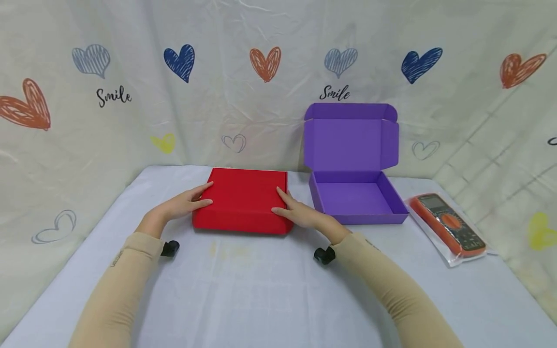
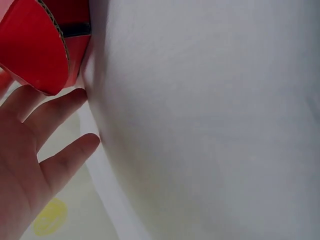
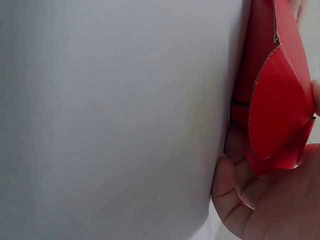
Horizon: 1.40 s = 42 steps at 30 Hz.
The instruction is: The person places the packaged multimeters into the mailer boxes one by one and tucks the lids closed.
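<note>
A red cardboard box (image 1: 243, 193) lies on the white-covered table with its lid down. At its left end is my left hand (image 1: 187, 203), thumb and forefinger reaching onto the box edge. In the left wrist view the other fingers of this left hand (image 2: 35, 135) are spread and nearly straight beside a bulging side flap (image 2: 37, 47). My right hand (image 1: 300, 212) holds the right end, thumb and forefinger over the top. The right wrist view shows the right hand's fingers (image 3: 245, 175) curled against the box's side, below another bowed flap (image 3: 280, 110).
A purple box (image 1: 359, 220) stands with its lid raised, right of the red box. An orange-and-black multimeter (image 1: 450, 222) in a clear plastic bag lies at the table's right. Behind hangs a pale cloth (image 1: 278, 116) printed with hearts.
</note>
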Each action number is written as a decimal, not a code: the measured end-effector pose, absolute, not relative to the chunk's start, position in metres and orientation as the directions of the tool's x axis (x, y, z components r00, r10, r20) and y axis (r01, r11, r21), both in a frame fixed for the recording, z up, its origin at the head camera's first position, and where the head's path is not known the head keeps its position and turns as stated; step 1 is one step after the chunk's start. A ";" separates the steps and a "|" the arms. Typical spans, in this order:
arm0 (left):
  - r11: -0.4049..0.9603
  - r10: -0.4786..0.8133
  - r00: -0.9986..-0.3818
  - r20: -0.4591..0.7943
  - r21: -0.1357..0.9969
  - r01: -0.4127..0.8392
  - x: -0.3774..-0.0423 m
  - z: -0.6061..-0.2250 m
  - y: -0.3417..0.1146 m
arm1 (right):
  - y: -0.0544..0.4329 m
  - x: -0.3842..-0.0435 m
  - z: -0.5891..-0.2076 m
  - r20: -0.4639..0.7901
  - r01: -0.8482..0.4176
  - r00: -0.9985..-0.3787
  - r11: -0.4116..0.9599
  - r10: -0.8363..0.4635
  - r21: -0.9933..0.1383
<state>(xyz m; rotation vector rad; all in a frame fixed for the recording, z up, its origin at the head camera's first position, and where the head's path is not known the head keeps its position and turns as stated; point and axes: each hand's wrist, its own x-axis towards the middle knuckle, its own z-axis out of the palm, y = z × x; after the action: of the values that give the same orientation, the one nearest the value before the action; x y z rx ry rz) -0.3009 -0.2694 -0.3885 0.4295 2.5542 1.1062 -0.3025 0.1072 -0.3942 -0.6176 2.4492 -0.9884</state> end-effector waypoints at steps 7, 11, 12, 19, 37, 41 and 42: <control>0.694 0.376 -0.906 -0.193 0.707 0.137 -0.300 -0.380 -0.266 | 0.108 -0.302 -0.391 -0.228 -0.237 -0.806 0.652 -0.546 -0.720; 0.703 0.373 -0.909 -0.183 0.695 0.149 -0.300 -0.380 -0.268 | 0.108 -0.306 -0.390 -0.231 -0.247 -0.803 0.658 -0.550 -0.711; 0.702 0.372 -0.911 -0.175 0.695 0.154 -0.301 -0.380 -0.269 | 0.108 -0.307 -0.390 -0.229 -0.247 -0.801 0.653 -0.553 -0.716; 0.664 0.386 -0.910 -0.153 0.730 0.159 -0.307 -0.386 -0.274 | 0.107 -0.314 -0.395 -0.205 -0.245 -0.799 0.617 -0.566 -0.748; 0.561 0.425 -0.886 -0.183 0.822 0.100 -0.303 -0.385 -0.286 | 0.112 -0.310 -0.396 -0.232 -0.224 -0.798 0.633 -0.555 -0.741; 0.591 0.420 -0.887 -0.191 0.799 0.108 -0.303 -0.384 -0.284 | 0.113 -0.310 -0.395 -0.235 -0.219 -0.803 0.638 -0.547 -0.738; 0.598 0.419 -0.887 -0.191 0.793 0.112 -0.303 -0.384 -0.284 | 0.113 -0.310 -0.395 -0.237 -0.215 -0.806 0.641 -0.543 -0.737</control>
<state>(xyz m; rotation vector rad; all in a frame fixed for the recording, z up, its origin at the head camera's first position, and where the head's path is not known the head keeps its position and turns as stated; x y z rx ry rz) -0.3029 -0.2838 -0.3842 0.4284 2.4701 1.1898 -0.3101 0.1131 -0.3947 -0.5958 2.4210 -1.0054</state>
